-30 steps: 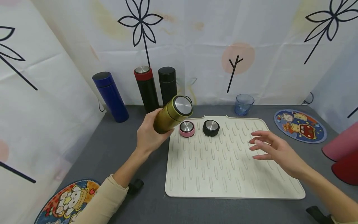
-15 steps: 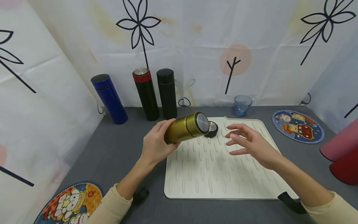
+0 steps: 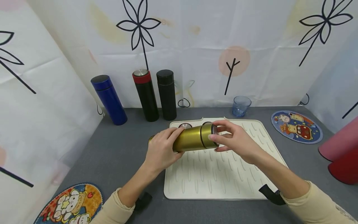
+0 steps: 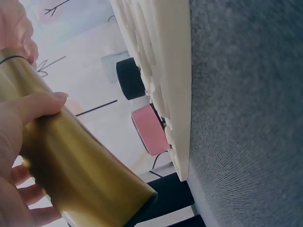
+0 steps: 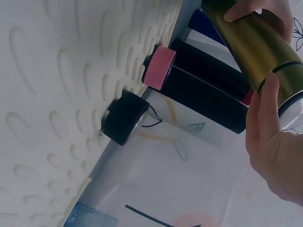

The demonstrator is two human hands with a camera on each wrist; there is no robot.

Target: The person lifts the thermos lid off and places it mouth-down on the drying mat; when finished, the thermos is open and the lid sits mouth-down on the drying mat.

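A gold thermos (image 3: 187, 140) lies nearly level in the air over the white ribbed mat (image 3: 212, 180), its lid (image 3: 209, 136) end to the right. Around its body curls my left hand (image 3: 162, 149), thumb along the near side in the left wrist view. My right hand (image 3: 241, 144) holds the lid end, thumb in front and fingers over the top; in the right wrist view its fingertips lie at the lid's seam. Behind the thermos, a pink lid (image 4: 150, 130) and a black lid (image 4: 130, 78) rest on the mat, mostly hidden in the head view.
At the back stand a blue thermos (image 3: 110, 99), a black one with a red collar (image 3: 146, 96) and a plain black one (image 3: 167, 96). A blue glass (image 3: 241, 107) is behind the mat. Cartoon mats (image 3: 296, 127) and pink (image 3: 341, 141) and red cylinders lie around.
My left hand has brought the thermos right and down, tipping it toward level. The right hand has moved left from over the mat and taken hold of the lid.
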